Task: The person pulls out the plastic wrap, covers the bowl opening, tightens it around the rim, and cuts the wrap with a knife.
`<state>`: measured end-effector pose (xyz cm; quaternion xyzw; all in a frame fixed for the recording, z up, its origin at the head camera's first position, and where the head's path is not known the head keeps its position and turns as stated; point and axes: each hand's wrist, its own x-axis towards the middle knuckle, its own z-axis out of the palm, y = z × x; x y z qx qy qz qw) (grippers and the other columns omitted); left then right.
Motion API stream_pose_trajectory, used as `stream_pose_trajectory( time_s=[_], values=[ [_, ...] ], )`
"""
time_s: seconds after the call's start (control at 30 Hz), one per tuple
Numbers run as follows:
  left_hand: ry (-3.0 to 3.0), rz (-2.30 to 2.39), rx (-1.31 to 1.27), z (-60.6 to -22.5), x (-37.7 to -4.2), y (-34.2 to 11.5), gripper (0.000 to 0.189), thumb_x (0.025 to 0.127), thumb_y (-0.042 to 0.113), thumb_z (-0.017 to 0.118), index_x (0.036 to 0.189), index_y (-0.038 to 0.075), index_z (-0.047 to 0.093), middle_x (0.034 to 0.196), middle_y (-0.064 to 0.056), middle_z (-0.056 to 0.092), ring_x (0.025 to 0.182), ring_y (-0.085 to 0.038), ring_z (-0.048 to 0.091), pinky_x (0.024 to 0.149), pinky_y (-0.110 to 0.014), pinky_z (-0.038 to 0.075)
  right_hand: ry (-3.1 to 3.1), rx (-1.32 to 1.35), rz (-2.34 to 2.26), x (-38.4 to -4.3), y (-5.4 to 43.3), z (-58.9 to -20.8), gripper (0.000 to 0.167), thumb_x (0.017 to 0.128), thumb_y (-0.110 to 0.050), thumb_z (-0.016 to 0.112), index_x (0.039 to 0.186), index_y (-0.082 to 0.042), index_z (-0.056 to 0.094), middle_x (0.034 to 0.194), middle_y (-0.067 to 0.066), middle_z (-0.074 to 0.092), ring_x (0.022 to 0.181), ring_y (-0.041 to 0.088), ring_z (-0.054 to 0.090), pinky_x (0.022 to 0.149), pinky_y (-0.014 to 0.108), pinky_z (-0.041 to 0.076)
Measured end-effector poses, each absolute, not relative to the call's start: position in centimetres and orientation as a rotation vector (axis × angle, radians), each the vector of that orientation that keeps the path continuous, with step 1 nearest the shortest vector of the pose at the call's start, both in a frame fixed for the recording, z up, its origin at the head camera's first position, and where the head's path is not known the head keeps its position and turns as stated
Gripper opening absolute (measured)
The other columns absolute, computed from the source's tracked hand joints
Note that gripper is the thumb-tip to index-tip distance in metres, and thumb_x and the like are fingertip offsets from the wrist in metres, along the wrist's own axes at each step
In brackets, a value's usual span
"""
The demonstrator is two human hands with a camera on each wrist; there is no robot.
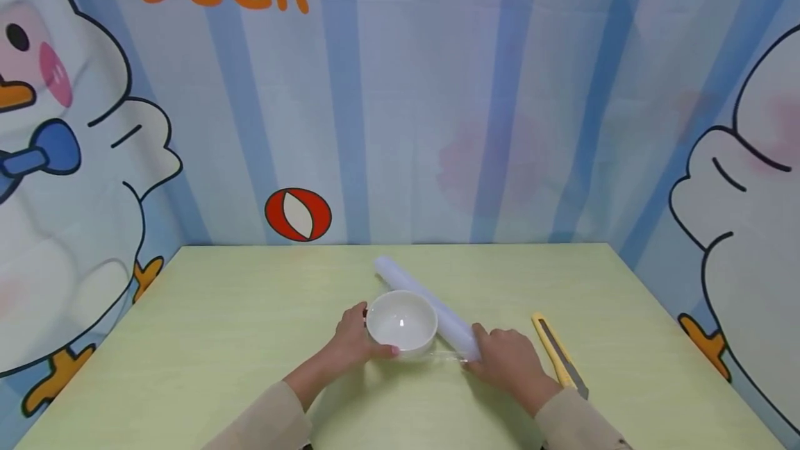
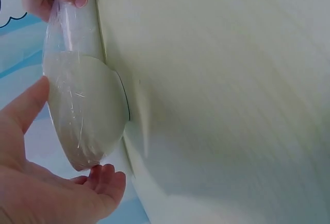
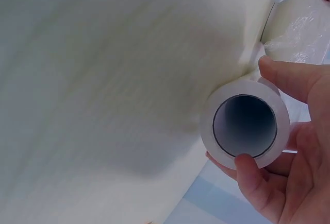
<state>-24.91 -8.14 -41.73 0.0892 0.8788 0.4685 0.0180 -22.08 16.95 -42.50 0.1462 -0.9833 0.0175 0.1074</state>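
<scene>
A white bowl (image 1: 402, 325) stands near the middle of the table, clear film (image 2: 77, 98) stretched over its mouth and clinging to its side. My left hand (image 1: 359, 339) holds the bowl from the left, thumb at the near rim and fingers round the far side. Behind and to the right of the bowl, a long roll of cling film (image 1: 428, 303) lies slantwise. My right hand (image 1: 509, 361) grips its near end; in the right wrist view the hollow core of the roll (image 3: 208, 131) faces the camera, with fingers and thumb about it. A strip of film spans from bowl to roll.
A yellow utility knife (image 1: 556, 349) lies to the right of my right hand, its lower end close to my sleeve. The pale green table (image 1: 250, 297) ends at a blue striped curtain (image 1: 406, 123) with duck drawings at the back and sides.
</scene>
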Motion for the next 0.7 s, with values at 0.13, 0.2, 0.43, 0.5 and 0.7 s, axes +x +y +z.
stream_pose_trajectory(
  time_s=[0.13,0.2,0.43,0.5,0.7],
  values=[
    [2.605,1.539,0.283,-41.9,-25.2,-8.5,0.082,0.065,0.013,0.082,0.129,-0.01,0.035,0.126,-0.022,0.045,0.114,-0.036,0.046,0.095,-0.048,0.04,-2.899,0.426,0.029,-21.6,16.8,-42.5,0.056,0.071,-0.045,0.073,0.103,-0.003,0.057,0.066,0.008,0.057,0.053,0.019,0.052,0.047,0.035,0.043],
    [2.545,1.542,0.302,-41.8,-25.4,-8.7,0.082,0.069,0.015,0.079,0.133,-0.006,0.032,0.131,-0.02,0.041,0.117,-0.034,0.043,0.097,-0.05,0.038,-2.89,0.422,0.026,-21.4,16.6,-42.4,0.056,0.07,-0.045,0.073,0.101,-0.001,0.056,0.064,0.008,0.056,0.052,0.019,0.051,0.047,0.035,0.043],
    [2.439,1.479,0.33,-41.7,-26.3,-9.5,0.084,0.075,0.022,0.075,0.141,0.003,0.027,0.137,-0.015,0.038,0.124,-0.032,0.038,0.103,-0.056,0.03,-2.891,0.43,0.075,-20.5,16.0,-42.2,0.055,0.071,-0.04,0.074,0.096,0.004,0.055,0.061,0.009,0.055,0.051,0.02,0.051,0.046,0.035,0.043],
    [2.422,1.461,0.32,-41.7,-26.5,-9.7,0.085,0.075,0.023,0.075,0.142,0.005,0.026,0.139,-0.014,0.038,0.126,-0.033,0.036,0.104,-0.057,0.028,-2.909,0.432,0.094,-20.3,15.8,-42.2,0.054,0.072,-0.039,0.073,0.097,0.006,0.055,0.061,0.009,0.055,0.051,0.02,0.052,0.046,0.035,0.043],
    [2.327,1.472,0.323,-41.8,-27.1,-10.0,0.085,0.077,0.024,0.073,0.145,0.014,0.025,0.144,-0.012,0.034,0.133,-0.033,0.029,0.105,-0.06,0.024,-2.924,0.426,0.165,-19.6,15.4,-42.2,0.053,0.073,-0.034,0.069,0.099,0.01,0.053,0.061,0.011,0.055,0.052,0.023,0.052,0.047,0.038,0.043]
  ],
)
